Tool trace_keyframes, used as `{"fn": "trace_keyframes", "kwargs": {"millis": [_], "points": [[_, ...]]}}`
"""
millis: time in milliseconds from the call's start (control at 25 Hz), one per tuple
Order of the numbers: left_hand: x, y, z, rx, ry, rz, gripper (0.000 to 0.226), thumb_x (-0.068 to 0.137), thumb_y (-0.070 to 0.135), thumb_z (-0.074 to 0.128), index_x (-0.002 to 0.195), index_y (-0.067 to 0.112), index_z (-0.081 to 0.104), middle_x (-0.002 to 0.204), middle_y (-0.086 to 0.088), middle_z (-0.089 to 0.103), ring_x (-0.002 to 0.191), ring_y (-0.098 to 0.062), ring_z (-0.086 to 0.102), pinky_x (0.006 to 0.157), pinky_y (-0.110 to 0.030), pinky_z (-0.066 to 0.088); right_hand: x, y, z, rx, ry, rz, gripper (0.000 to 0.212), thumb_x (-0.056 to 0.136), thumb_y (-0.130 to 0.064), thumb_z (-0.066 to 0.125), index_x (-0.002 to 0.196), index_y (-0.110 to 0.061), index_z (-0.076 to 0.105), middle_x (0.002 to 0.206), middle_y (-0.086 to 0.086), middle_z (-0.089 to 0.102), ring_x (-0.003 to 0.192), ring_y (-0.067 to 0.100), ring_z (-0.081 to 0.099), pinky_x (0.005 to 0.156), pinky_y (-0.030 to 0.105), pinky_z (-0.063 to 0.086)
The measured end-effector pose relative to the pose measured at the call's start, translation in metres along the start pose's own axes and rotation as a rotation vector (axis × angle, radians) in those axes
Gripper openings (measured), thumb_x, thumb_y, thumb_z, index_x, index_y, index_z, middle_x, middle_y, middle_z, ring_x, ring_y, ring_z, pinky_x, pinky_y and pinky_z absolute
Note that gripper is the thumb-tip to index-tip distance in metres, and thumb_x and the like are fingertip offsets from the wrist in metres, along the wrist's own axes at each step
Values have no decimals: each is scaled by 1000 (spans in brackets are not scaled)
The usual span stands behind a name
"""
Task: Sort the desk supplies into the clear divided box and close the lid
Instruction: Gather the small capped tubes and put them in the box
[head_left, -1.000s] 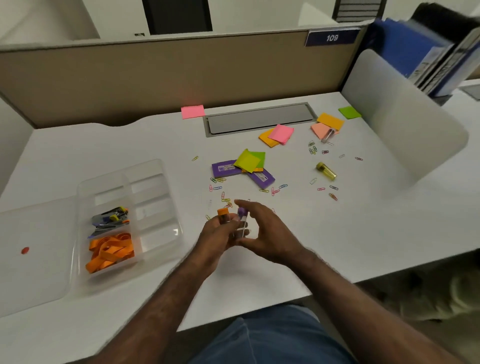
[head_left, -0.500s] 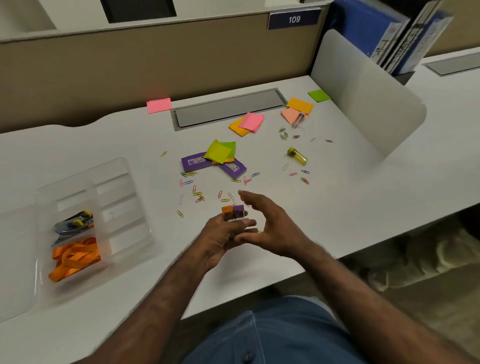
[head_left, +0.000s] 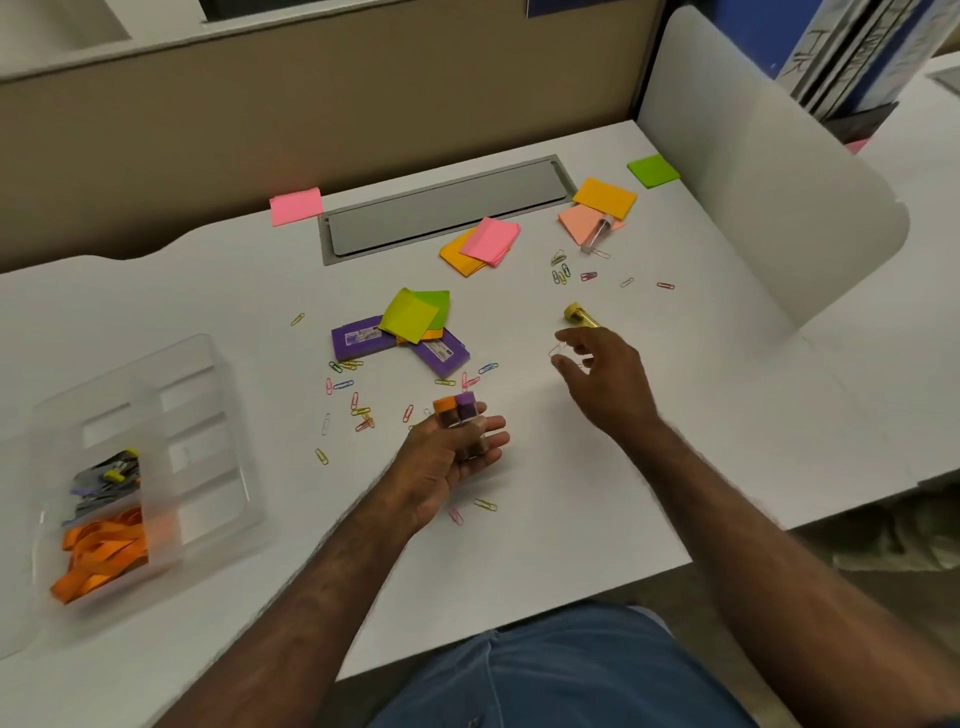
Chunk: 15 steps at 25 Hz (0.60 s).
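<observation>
The left hand (head_left: 451, 457) lies palm-up, its fingers (head_left: 491, 441) curled round two small clear tubes held side by side, one with an orange cap (head_left: 444, 405) and one with a purple cap (head_left: 465, 400), caps pointing away from the fingertips. The right hand (head_left: 605, 382) hangs over the white desk (head_left: 597, 519) with fingers loosely spread, holding nothing; just beyond its fingertips lies a yellow-capped clear tube (head_left: 581, 315). Coloured paper clips (head_left: 358, 410) are scattered beyond the left fingers. Well off to the left of that hand sits the clear divided plastic box (head_left: 208, 415), lid open, with orange rubber bands (head_left: 101, 553) in one compartment.
</observation>
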<state>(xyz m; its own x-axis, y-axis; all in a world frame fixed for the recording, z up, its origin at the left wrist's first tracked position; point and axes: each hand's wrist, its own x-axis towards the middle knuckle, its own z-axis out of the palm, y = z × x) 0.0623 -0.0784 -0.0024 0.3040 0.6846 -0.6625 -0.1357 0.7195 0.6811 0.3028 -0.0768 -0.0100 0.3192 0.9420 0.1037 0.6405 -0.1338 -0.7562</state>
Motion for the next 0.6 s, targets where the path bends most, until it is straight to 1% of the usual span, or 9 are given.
{"fn": "trace_keyframes", "kwargs": {"millis": [40, 120, 160, 240, 360, 440, 520, 600], "points": [[6, 2, 6, 1, 3, 7, 27, 99, 8, 63, 126, 12, 63, 116, -12, 77, 107, -33, 75, 92, -43, 62, 14, 11, -1, -49, 20, 9, 36, 92, -27, 74, 126, -21, 69, 120, 0, 69, 107, 20, 64, 97, 41, 54], [18, 5, 17, 2, 9, 23, 29, 98, 7, 64, 127, 10, 61, 116, -13, 77, 108, -34, 74, 94, -44, 61, 39, 31, -1, -142, 8, 56, 45, 91, -28, 75, 134, -18, 64, 127, 6, 66, 118, 28, 60, 105, 37, 44], [25, 6, 23, 2, 11, 30, 31, 97, 7, 65, 127, 9, 59, 116, -15, 77, 108, -35, 74, 94, -45, 61, 51, 40, 0, -174, -17, 90, 49, 91, -29, 75, 137, -16, 62, 131, 8, 65, 122, 29, 57, 107, 37, 41], [38, 8, 36, 8, 15, 37, 31, 96, 8, 67, 126, 8, 58, 116, -16, 77, 108, -36, 74, 94, -45, 61, 67, 54, 1, -227, -60, 125, 52, 91, -31, 75, 138, -15, 61, 133, 11, 63, 124, 32, 55, 107, 37, 39], [59, 14, 56, 51, 34, 52, 31, 96, 10, 68, 125, 8, 58, 115, -16, 77, 107, -35, 74, 94, -45, 61, 79, 66, 1, -276, -70, 122, 41, 94, -30, 71, 131, -14, 66, 123, 11, 66, 115, 33, 58, 99, 39, 44], [73, 19, 69, 69, 58, 60, 32, 96, 11, 68, 126, 7, 58, 114, -16, 77, 106, -34, 75, 93, -46, 61, 82, 66, 0, -241, -70, 156, 37, 94, -30, 69, 128, -16, 69, 119, 8, 69, 110, 28, 61, 96, 38, 47], [86, 23, 79, 73, 95, 52, 35, 96, 12, 70, 128, 6, 58, 115, -16, 77, 105, -32, 76, 93, -45, 61, 82, 59, -3, -115, -83, 204, 38, 91, -33, 74, 126, -17, 71, 116, 3, 73, 103, 21, 65, 93, 34, 52], [97, 27, 90, 59, 125, 28, 39, 94, 11, 72, 131, 5, 58, 117, -17, 76, 104, -33, 76, 94, -46, 61, 78, 51, -9, 76, -121, 243, 40, 87, -34, 79, 123, -18, 73, 107, -2, 75, 92, 14, 68, 85, 26, 56]]}}
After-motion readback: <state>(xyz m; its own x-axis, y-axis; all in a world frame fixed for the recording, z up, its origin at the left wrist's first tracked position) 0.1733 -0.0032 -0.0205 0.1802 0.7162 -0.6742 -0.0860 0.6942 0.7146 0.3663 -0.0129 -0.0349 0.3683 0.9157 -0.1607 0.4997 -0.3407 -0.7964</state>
